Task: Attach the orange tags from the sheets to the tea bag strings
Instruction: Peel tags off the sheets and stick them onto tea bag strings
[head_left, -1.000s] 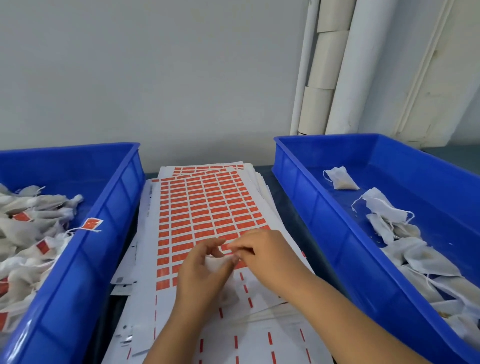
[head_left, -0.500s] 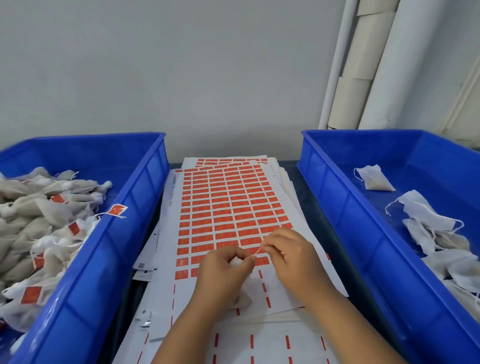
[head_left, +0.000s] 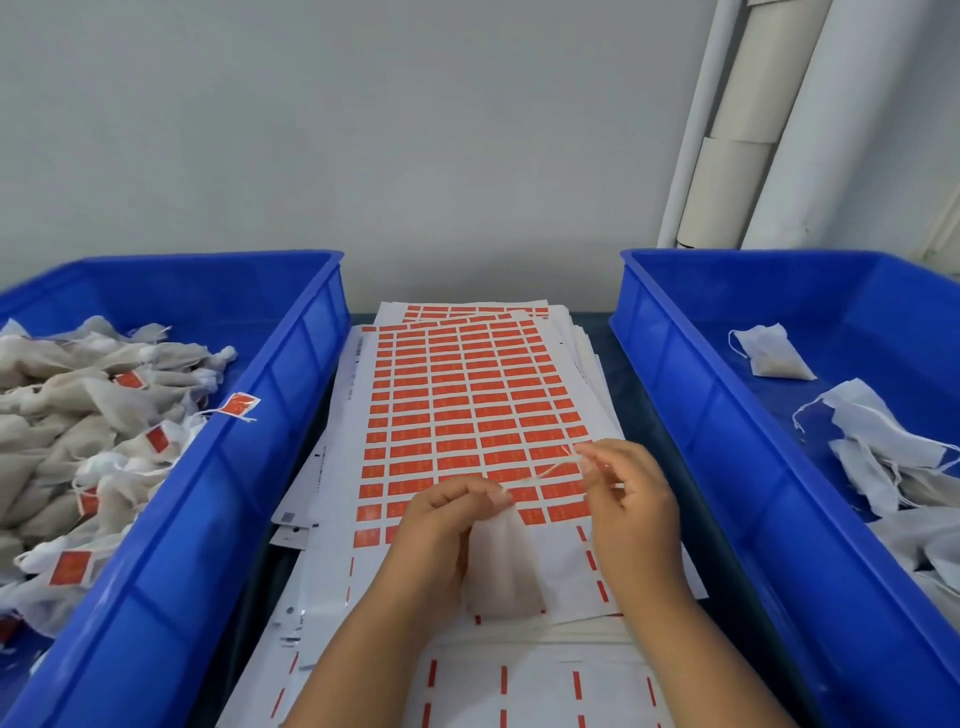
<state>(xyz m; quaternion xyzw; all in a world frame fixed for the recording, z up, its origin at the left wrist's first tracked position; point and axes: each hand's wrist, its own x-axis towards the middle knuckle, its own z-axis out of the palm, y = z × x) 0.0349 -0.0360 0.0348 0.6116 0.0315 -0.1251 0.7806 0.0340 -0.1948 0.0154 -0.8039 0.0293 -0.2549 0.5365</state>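
Between two blue plastic bins, on a stack of white backing sheets (head_left: 524, 670): rows of small orange rectangular tags (head_left: 467, 410). Left hand (head_left: 447, 525), fingers closed, pinches the top of one white mesh tea bag (head_left: 506, 566) hanging over the sheets. Right hand (head_left: 631, 499), fingertips pinched, holds the bag's thin string (head_left: 550, 470) taut. Left blue bin (head_left: 218, 493): tea bags carrying tags. Right blue bin (head_left: 717, 441): untagged white bags.

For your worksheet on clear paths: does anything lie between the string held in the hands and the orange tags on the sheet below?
Nothing visible does. The string stretches between both hands directly above the orange tags.
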